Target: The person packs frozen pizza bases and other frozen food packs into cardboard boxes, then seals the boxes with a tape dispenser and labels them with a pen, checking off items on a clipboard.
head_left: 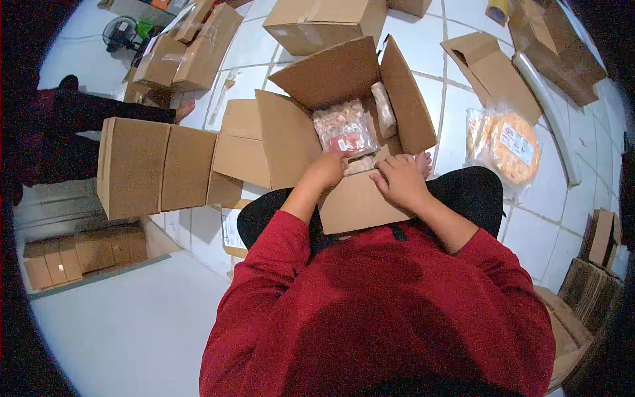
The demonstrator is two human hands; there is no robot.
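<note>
An opened cardboard box [344, 73] stands between my legs with its flaps spread. Inside lies a clear plastic pack of pale, crumbly-looking pieces [340, 122] with a red label. A narrow wrapped pack [383, 109] leans against the box's right wall. My left hand [326, 170] reaches over the near edge, its fingers closed at the left end of a small wrapped pack [359, 165]; its fingertips are partly hidden. My right hand [402, 182] rests on the front flap [360, 205], fingers spread and pointing into the box, holding nothing.
On the tiled floor to the right lie clear bags of round orange crackers [512, 149], a flattened carton [493, 73] and a long white roll [546, 116]. Closed boxes [155, 165] stand at left, another box [324, 23] behind. A person's leg [126, 109] stretches in from the left.
</note>
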